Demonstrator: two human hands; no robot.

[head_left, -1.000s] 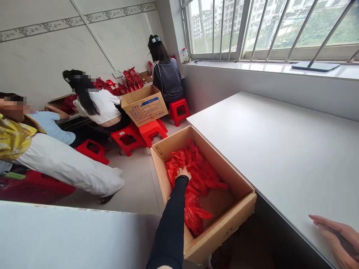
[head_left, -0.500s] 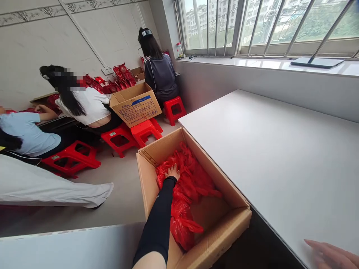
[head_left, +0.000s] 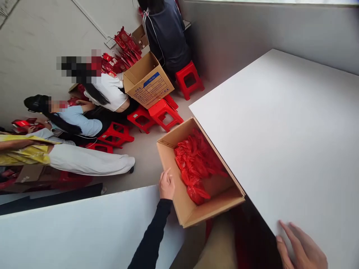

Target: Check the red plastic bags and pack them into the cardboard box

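Loosely, fingers of the left hand (head_left: 167, 184) bend at the left rim of an open-topped brown cardboard box (head_left: 215, 207), grip unclear; the right hand (head_left: 304, 248) rests, fingers spread, at the near edge of a smooth white tabletop (head_left: 266, 142). Crumpled red plastic bags (head_left: 193, 170) lie inside the box. Handling the box seems in hand; shifting it would call for firm hold.

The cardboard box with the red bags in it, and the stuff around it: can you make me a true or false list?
1. Red plastic bags lie inside the cardboard box. True.
2. The left hand is in among the bags. False: it is at the box's side edge.
3. The right hand is at the edge of a white table. True.
4. The box with the blue stripe is shut. False: its top is open.
5. The stools are green. False: they are red.
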